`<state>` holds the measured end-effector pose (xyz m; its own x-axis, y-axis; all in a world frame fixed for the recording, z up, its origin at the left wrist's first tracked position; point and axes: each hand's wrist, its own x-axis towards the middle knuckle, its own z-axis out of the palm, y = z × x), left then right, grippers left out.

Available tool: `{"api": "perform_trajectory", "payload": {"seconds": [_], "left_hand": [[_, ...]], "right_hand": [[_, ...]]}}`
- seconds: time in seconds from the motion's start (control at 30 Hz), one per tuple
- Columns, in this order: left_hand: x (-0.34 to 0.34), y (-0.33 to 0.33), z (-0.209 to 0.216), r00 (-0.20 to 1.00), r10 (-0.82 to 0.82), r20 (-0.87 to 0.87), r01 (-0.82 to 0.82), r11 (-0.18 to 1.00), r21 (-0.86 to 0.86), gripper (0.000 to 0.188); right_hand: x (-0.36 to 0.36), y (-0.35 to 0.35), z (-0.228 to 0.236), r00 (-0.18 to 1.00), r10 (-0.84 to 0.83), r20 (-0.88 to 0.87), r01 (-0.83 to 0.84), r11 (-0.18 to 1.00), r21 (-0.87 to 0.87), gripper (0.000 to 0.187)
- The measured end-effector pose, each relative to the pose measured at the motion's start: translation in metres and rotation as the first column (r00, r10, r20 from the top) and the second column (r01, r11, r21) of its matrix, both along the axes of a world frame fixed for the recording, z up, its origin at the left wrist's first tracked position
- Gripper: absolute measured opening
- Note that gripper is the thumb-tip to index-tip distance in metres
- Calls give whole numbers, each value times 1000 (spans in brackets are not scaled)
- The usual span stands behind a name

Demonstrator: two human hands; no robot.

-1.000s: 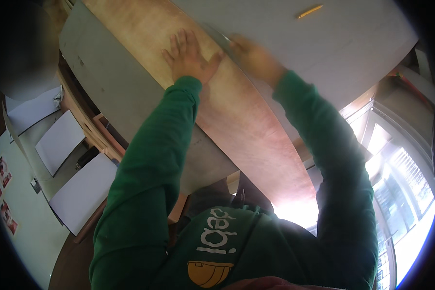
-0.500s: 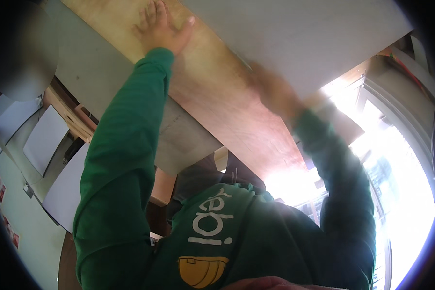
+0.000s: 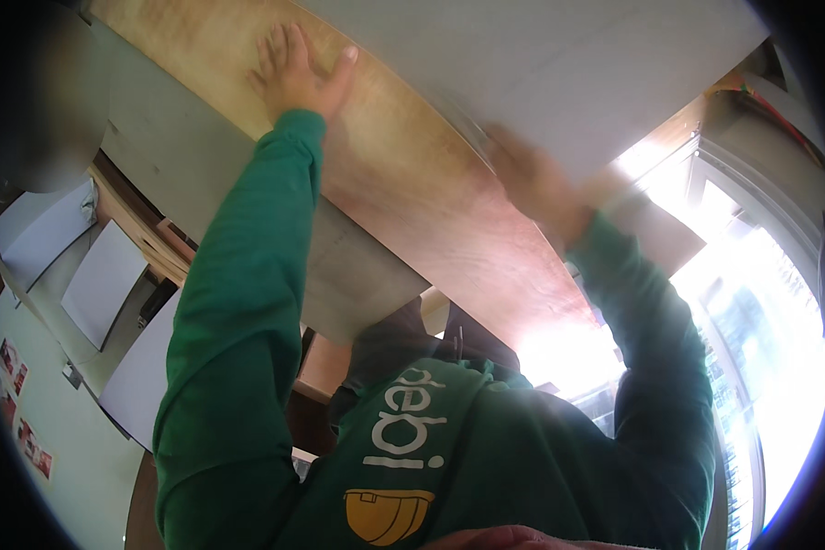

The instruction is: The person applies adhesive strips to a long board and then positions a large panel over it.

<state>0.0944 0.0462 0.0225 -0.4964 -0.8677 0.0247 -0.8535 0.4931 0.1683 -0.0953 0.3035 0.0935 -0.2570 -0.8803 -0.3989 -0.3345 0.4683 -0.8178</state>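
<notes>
A long, pale wooden board [image 3: 412,202] lies slantwise across a grey work surface [image 3: 192,110]. On its upper part my left hand [image 3: 298,78] rests flat, fingers spread and thumb stretched out, holding nothing. My right hand [image 3: 536,179] is at the board's right long edge, smeared by motion. A thin, pale line like a strip [image 3: 463,124] runs along that edge up to its fingertips. Blur hides the fingers' exact pose, so I cannot make out whether they grip it.
Grey surface [image 3: 568,73] continues right of the board. Strong light comes through a window [image 3: 761,367] at the right. White panels [image 3: 105,284] stand at the left beside a pale wall [image 3: 82,458] with small pictures. A wooden box-like piece [image 3: 325,362] shows below the work surface.
The whole view has shifted slightly. My right hand has moved a little down and right along the board's edge. My left hand stays flat on the board.
</notes>
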Motion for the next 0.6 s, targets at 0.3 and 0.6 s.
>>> {"api": "perform_trajectory", "payload": {"seconds": [0.3, 0.6], "left_hand": [[-3, 3, -2, 1000, -13, -24, 14, 1000, 23, 96], [0, 2, -4, 1000, 3, -8, -3, 1000, -6, 98]], "right_hand": [[9, -102, -43, 996, 88, 32, -84, 992, -94, 31], [4, 51, -27, 971, 158, -178, -165, 986, -24, 31]]}}
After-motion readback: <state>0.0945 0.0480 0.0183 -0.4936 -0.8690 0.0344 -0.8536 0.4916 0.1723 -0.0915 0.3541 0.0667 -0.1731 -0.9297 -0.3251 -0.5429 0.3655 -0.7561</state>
